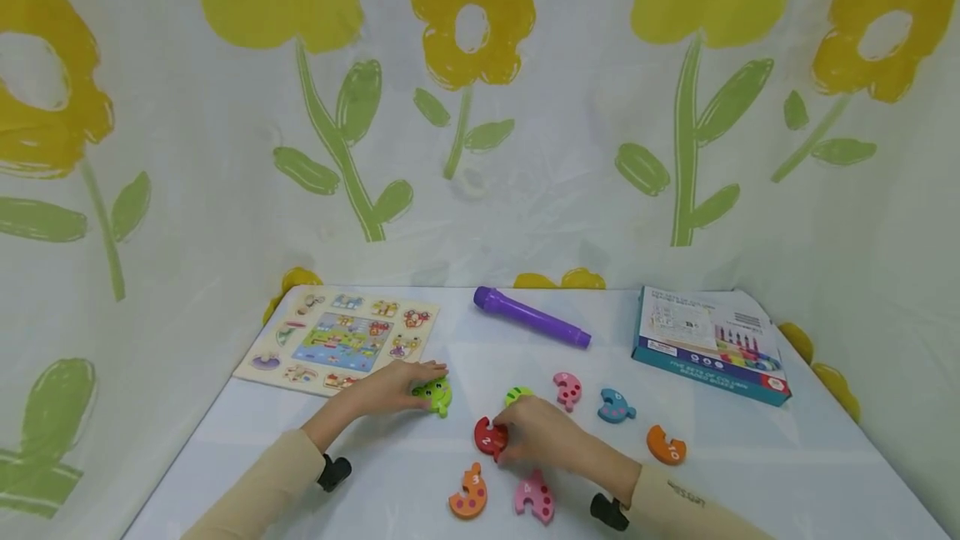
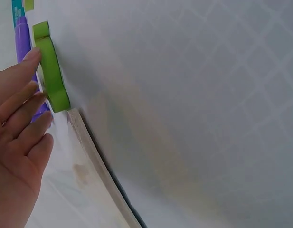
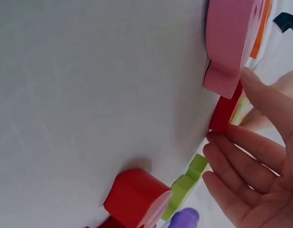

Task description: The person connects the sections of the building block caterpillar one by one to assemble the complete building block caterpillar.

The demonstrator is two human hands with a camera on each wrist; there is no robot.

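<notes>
My left hand point(image 1: 393, 387) holds a green puzzle piece with a smiling face point(image 1: 437, 395) at its edge, thumb and fingers on it; in the left wrist view the green piece point(image 2: 52, 71) stands on its base on the table. A red number 2 piece point(image 1: 490, 437) lies to the right of it, and my right hand point(image 1: 543, 432) pinches its right side. In the right wrist view, the red piece point(image 3: 224, 111) shows between thumb and fingertips. A light green piece point(image 1: 518, 394) is partly hidden behind the right hand. Nearer me lie an orange number 3 piece point(image 1: 469, 493) and a pink piece point(image 1: 534, 498).
Beyond the right hand are a pink-red piece point(image 1: 567, 390), a blue piece point(image 1: 616, 406) and an orange number 10 piece point(image 1: 666, 446). A wooden picture board point(image 1: 258, 363) lies back left, a purple stick point(image 1: 532, 319) back centre, a flat box point(image 1: 708, 382) back right.
</notes>
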